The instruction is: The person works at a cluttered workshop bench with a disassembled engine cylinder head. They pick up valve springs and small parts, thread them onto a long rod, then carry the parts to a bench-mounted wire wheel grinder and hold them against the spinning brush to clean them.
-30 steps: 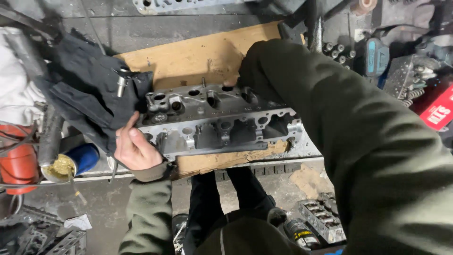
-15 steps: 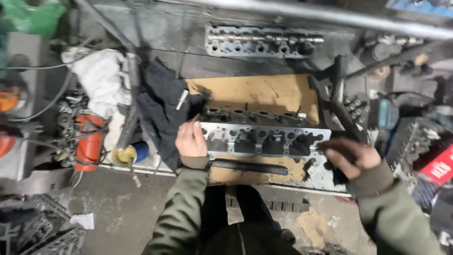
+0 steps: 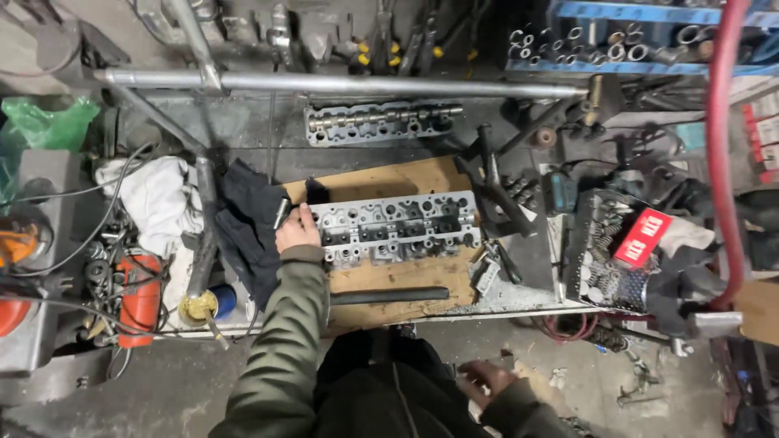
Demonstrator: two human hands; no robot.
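The left hand [image 3: 297, 234] lies flat, fingers spread, its grip closed on nothing, pressed against the left end of the cylinder head [image 3: 396, 226]. The right hand [image 3: 485, 378] hangs low beside the person's body, well off the desk [image 3: 519, 296], fingers loosely curled and empty.

The cylinder head sits on a wooden board [image 3: 389, 280] in the middle of the desk, with a dark rag [image 3: 247, 227] just left of it and a black bar [image 3: 389, 295] lying in front.

This looks like a steadying pause in the work on the head. Any further handling would need the right hand brought up to the head's far end.
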